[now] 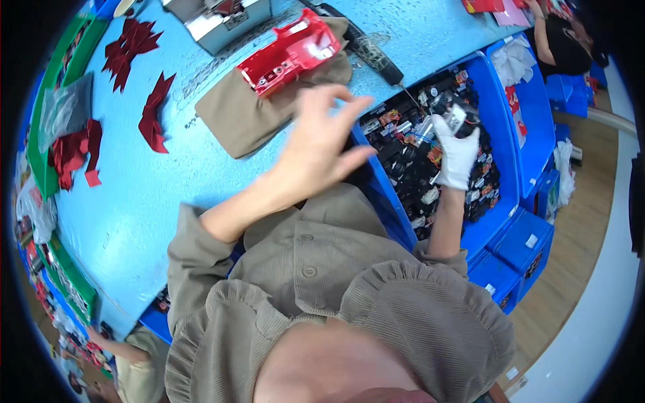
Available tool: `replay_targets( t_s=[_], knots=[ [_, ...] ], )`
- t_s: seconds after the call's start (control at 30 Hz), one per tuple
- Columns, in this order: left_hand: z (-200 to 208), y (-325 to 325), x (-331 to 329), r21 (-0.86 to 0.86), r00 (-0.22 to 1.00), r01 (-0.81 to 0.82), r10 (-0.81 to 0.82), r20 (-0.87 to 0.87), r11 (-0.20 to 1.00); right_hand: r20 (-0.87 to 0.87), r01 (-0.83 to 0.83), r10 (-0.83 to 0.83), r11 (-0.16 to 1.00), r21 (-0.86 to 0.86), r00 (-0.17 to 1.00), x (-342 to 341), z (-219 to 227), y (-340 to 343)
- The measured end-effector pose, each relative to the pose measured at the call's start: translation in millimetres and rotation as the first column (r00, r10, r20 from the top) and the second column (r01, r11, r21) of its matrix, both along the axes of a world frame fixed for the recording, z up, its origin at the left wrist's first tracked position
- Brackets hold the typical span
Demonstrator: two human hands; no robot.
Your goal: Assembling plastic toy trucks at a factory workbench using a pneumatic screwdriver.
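My left hand (321,138), bare, hovers over the near table edge with its fingers apart and nothing in it. Just beyond it, a red plastic shell (289,55) lies hollow side up on a folded brown cloth (235,117). In a white glove, my right hand (457,156) grips a small black and silver part (455,119) over a blue bin (390,195). That bin is filled with small black parts and coloured wires (410,168). A black electric screwdriver (369,54) lies beside the cloth, its thin bit pointing toward the bin.
Dark red plastic pieces (156,114) lie on the blue table (134,221). A metal box (222,23) stands at the far side. Green trays (67,282) line the left edge. More blue bins (527,154) stand at the right. Other people work at far right and lower left.
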State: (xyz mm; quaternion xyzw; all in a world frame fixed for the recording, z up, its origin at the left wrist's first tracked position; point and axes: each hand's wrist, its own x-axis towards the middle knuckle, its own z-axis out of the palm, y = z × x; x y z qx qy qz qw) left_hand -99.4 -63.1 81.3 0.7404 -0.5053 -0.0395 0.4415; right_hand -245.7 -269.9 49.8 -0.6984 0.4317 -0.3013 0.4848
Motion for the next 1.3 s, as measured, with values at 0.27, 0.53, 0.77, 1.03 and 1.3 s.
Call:
replay_targets(
  t_s=[0.27, 0.53, 0.77, 1.03, 1.3],
  knots=[
    [0, -15, 6, 0.111, 0.968, 0.115, -0.086, -0.235, 0.987, 0.152, -0.333, 0.407, 0.872, -0.360, 0.901, 57, 68, 61],
    [27, 58, 36, 0.285, 0.987, -0.158, 0.153, 0.041, 0.945, 0.127, -0.471, 0.804, 0.460, -0.753, 0.581, 74, 39, 86],
    [38, 79, 64, 0.187, 0.869, -0.402, 0.308, 0.388, 0.896, 0.202, -0.104, 0.676, 0.383, -0.918, 0.708, 94, -27, 94],
    [39, 65, 88, -0.066, 0.813, -0.329, 0.319, 0.487, 0.942, -0.279, -0.684, 0.754, 0.292, -0.669, 0.595, 67, -60, 118],
    [27, 71, 100, 0.055, 0.954, -0.197, 0.179, 0.242, 0.979, -0.249, -0.798, 0.859, 0.257, -0.545, 0.447, 54, -31, 85]
  ],
)
